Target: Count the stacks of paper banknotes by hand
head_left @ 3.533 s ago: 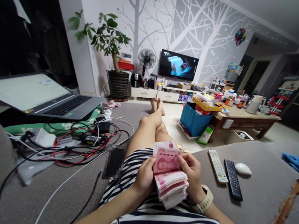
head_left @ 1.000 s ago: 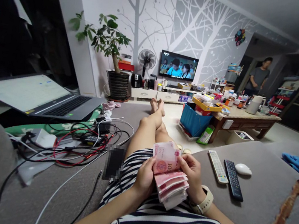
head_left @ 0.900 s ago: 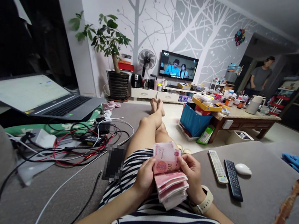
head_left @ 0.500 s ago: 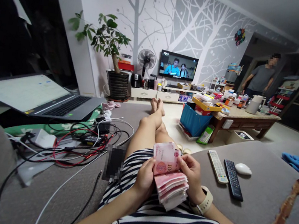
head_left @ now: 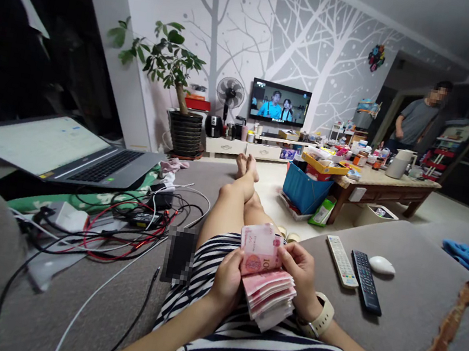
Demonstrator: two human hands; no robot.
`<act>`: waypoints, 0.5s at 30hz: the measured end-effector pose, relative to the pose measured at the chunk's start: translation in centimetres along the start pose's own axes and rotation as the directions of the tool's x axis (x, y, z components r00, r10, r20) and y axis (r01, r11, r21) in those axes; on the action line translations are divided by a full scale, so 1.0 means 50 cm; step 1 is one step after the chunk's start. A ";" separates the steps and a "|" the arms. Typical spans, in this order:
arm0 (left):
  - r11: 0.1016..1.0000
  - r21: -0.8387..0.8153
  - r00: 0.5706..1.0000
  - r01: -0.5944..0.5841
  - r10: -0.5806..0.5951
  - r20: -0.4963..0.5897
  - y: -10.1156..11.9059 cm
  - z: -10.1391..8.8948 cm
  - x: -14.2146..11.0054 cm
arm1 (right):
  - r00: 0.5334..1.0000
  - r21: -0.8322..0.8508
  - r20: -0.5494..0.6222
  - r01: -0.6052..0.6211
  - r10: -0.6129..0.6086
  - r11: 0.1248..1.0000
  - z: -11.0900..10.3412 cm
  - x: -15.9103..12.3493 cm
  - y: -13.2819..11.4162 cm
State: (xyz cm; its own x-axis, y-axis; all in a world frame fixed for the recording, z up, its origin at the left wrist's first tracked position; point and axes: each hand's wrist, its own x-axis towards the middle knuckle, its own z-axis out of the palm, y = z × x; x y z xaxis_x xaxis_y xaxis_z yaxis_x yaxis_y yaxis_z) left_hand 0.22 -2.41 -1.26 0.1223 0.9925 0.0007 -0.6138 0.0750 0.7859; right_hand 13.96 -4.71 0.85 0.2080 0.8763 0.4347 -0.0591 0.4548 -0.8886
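Note:
A thick stack of pink banknotes rests over my lap, fanned at its lower edge. My left hand is closed around the stack's left side, thumb on top. My right hand, with a pale watch on the wrist, pinches the top note at its right edge and lifts it upright off the stack. My legs stretch forward along the grey sofa.
An open laptop and tangled cables lie to my left. Two remotes and a white mouse sit to my right. Beyond are a cluttered coffee table, a blue bin and a standing person.
The top note has been turned over between my fingers and stands lifted off the stack. A person has come in at the back right and walked rightward. The television picture changed.

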 end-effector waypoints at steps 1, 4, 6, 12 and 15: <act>1.000 0.007 1.000 0.000 0.000 0.000 -0.001 -0.001 0.000 | 1.000 0.000 -0.002 0.001 -0.001 1.000 0.000 0.000 -0.001; 1.000 0.025 1.000 0.002 -0.002 0.002 -0.002 -0.002 0.001 | 1.000 0.002 0.002 0.002 -0.002 1.000 0.001 0.000 -0.002; 1.000 0.020 1.000 0.007 -0.007 0.001 -0.001 -0.001 0.000 | 1.000 -0.001 0.000 0.004 -0.004 1.000 0.002 0.001 -0.003; 1.000 0.006 1.000 0.005 -0.005 -0.012 0.000 0.000 0.000 | 1.000 -0.036 -0.011 0.017 -0.017 0.999 0.002 0.001 -0.003; 1.000 0.010 1.000 0.009 -0.009 -0.008 -0.002 -0.002 0.001 | 1.000 -0.039 -0.009 0.022 -0.022 0.999 0.001 0.001 -0.002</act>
State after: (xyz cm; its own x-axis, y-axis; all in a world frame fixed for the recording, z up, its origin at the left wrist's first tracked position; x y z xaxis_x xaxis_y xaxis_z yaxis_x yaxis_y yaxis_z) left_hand 0.21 -2.35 -1.40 0.1213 0.9925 -0.0117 -0.6045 0.0832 0.7923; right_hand 13.93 -4.70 1.00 0.2182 0.8644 0.4531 -0.0160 0.4674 -0.8839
